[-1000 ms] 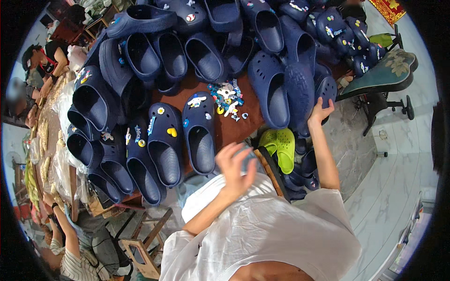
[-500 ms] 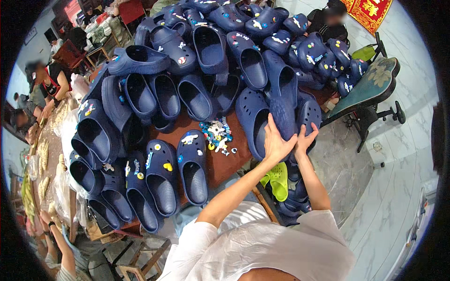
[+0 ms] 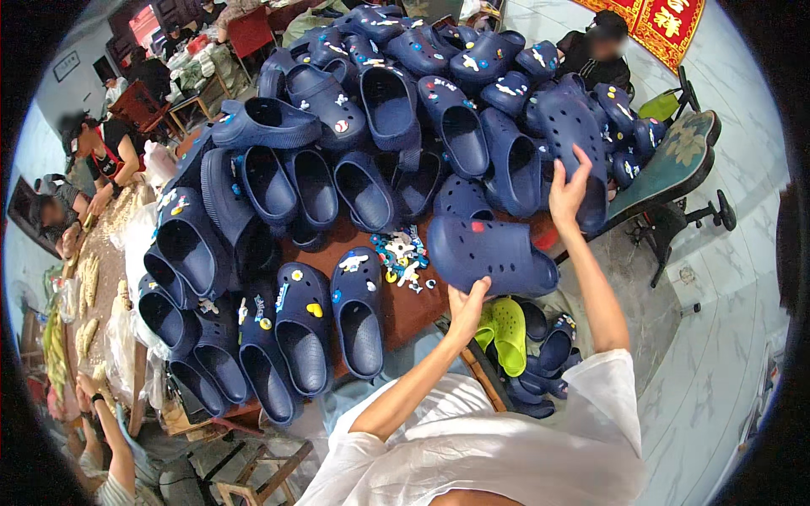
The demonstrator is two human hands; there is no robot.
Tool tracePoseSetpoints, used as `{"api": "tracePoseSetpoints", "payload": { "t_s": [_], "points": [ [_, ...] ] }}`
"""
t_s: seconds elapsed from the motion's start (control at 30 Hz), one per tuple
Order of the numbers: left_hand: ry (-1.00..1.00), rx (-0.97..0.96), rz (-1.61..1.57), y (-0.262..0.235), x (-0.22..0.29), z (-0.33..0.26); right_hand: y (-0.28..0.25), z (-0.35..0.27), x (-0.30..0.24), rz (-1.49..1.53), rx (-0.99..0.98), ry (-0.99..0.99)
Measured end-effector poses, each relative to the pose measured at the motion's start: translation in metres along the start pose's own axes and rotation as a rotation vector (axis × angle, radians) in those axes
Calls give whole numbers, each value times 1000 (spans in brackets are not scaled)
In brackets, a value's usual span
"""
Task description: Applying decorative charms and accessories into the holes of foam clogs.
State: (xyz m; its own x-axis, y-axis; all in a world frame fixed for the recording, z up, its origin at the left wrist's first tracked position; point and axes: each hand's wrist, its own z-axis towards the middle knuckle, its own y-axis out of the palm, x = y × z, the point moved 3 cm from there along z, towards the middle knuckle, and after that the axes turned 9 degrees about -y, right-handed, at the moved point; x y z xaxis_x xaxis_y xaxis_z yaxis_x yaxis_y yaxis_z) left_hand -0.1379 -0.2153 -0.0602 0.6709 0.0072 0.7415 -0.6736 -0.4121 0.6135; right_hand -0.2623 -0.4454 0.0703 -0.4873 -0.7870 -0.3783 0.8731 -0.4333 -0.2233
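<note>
Left hand point(image 3: 468, 309) pinches a navy clog point(image 3: 483, 255)
Right hand point(image 3: 570, 192) clasps another clog point(image 3: 579, 122); behind, gold writing point(image 3: 670, 22) marks a red banner point(image 3: 643, 32).

Head cam: left fisheye of worn pair, upright, looks down and forward over white shirt point(image 3: 506, 430), left hand point(image 3: 467, 310) and right hand point(image 3: 570, 192) near, counter point(image 3: 407, 314) mid-frame, wall point(image 3: 717, 350) bending at right rim.

Navy clogs point(image 3: 485, 253): matt, smooth, rubbery plastic. Loose charms point(image 3: 401, 257): shiny plastic. Brown surface point(image 3: 405, 310): smooth, faint sheen. Shirt point(image 3: 498, 447): soft creased cloth. Floor point(image 3: 629, 291): polished, stone-like.
</note>
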Motion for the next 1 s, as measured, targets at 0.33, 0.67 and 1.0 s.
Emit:
{"api": "tracePoseSetpoints", "payload": {
  "t_s": [0.33,0.67,1.0],
  "points": [
    [38,112,-11,-28,27,-33,65,30,120,21,-99,180],
    [56,149,27,-54,31,-19,20,-52,39,166,-42,204],
    [188,-9,-73,-33,122,-18,-6,-93,-114,579,-921,142]
  ]
}}
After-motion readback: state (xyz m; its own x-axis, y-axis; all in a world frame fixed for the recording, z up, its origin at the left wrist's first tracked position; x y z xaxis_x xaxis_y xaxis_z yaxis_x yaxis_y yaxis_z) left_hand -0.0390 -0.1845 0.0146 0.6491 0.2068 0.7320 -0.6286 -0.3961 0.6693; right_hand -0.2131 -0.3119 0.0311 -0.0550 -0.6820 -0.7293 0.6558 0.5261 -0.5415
